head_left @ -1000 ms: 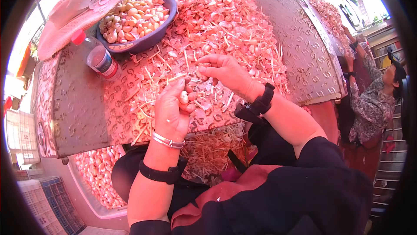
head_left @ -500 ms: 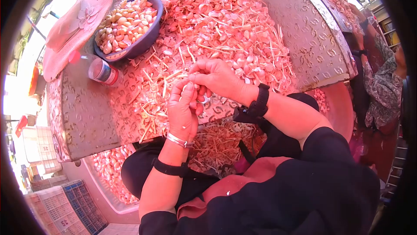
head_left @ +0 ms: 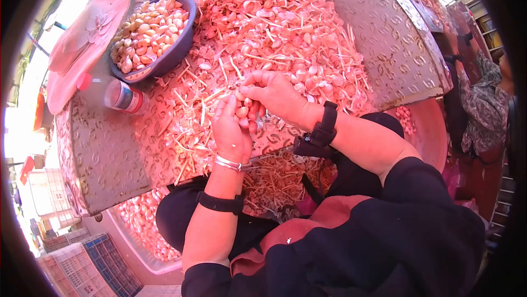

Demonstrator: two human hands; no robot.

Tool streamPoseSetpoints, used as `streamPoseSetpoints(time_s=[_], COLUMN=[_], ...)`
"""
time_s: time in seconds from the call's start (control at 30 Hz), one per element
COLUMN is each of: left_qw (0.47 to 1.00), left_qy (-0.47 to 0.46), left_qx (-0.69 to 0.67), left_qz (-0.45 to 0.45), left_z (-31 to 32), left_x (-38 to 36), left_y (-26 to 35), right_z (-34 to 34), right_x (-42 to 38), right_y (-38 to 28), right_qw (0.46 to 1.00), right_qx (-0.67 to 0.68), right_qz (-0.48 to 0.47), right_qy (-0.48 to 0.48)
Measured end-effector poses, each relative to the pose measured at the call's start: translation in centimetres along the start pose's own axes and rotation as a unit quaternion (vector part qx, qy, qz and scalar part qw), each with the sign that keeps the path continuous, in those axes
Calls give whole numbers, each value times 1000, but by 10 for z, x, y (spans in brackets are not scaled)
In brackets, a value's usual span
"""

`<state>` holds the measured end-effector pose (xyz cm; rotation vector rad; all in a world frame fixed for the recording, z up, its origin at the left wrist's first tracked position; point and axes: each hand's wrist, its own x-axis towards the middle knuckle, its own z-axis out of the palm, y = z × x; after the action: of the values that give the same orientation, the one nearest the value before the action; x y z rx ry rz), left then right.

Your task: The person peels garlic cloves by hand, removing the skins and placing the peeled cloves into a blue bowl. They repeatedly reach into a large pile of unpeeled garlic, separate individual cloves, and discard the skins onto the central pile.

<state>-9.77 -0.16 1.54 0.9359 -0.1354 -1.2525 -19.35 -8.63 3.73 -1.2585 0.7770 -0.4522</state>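
Garlic cloves point(head_left: 242, 111) rest in the curled fingers of my left hand point(head_left: 231, 127), over the near part of the metal table. My right hand point(head_left: 274, 95) meets it from the right, thumb and forefinger pinched at the top of the cloves; a small bit of garlic shows at those fingertips. Just beyond both hands spreads a big heap of garlic cloves, skins and dry stalks point(head_left: 274, 34). A dark blue bowl point(head_left: 184, 50) full of cloves stands to the upper left.
A straw hat point(head_left: 88, 39) and a plastic jar point(head_left: 126, 97) lie at the table's left. Below the left edge is a tub of garlic point(head_left: 145, 223) beside plastic crates point(head_left: 82, 267). Another person's patterned sleeve point(head_left: 486, 110) shows at the far right, near a round basin point(head_left: 431, 127).
My left fingers have opened a little, so the cloves in them show more plainly. My right hand stays close, pinching at them. The view has shifted slightly.
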Motion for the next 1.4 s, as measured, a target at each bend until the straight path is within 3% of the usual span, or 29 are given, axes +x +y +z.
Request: streamPoseSetpoints(time_s=[0.1,0.17,0.3,0.43,0.5,0.63,0.83,0.9,1.0,1.1,1.17,1.2,1.23,1.3,1.33,1.4], left_qw=[999,997,998,996,999,996,998,981,980,964,958,962,955,946,948,957], left_qy=[17,13,-5,21,20,-19,-26,-87,-78,-134,-109,-89,-121,-186,-190,-181], left_qx=[30,67,-55,-69,19,70,-50,-147,-154,-197,-231,-228,-242,-237,-231,-217], left_qz=[-5,27,-28,-59,-42,44,-33,-87,-99,-115,-132,-124,-119,-118,-105,-69], left_z=[16,12,-5,2,13,6,-7,-14,-8,-21,-15,-16,-20,-26,-27,-39], left_x=[-4,-1,7,4,-2,1,8,9,-1,-5,-22,-30,-40,-65,-81,-116], left_y=[4,-3,-6,2,5,-9,-3,0,12,21,34,41,50,75,90,119], right_z=[-2,2,4,-5,-13,-1,-2,-5,-12,-23,-33,-37,-42,-51,-56,-65], right_x=[1,3,-3,6,16,5,3,2,-2,-7,-11,-15,-17,-18,-16,-11], right_y=[5,10,5,8,17,12,1,-3,-12,-16,-16,-19,-16,-7,-11,-4], right_qw=[1000,996,999,998,980,979,998,995,984,991,982,943,943,870,862,846], right_qx=[6,-66,-19,-10,-106,-148,36,88,172,123,-66,-187,-186,-394,-471,-509], right_qz=[0,-49,-18,-26,-113,-74,8,29,34,1,-15,0,-1,-197,-123,-125], right_qy=[25,45,25,64,128,118,43,21,-21,-47,-174,-277,-276,-221,-144,-95])
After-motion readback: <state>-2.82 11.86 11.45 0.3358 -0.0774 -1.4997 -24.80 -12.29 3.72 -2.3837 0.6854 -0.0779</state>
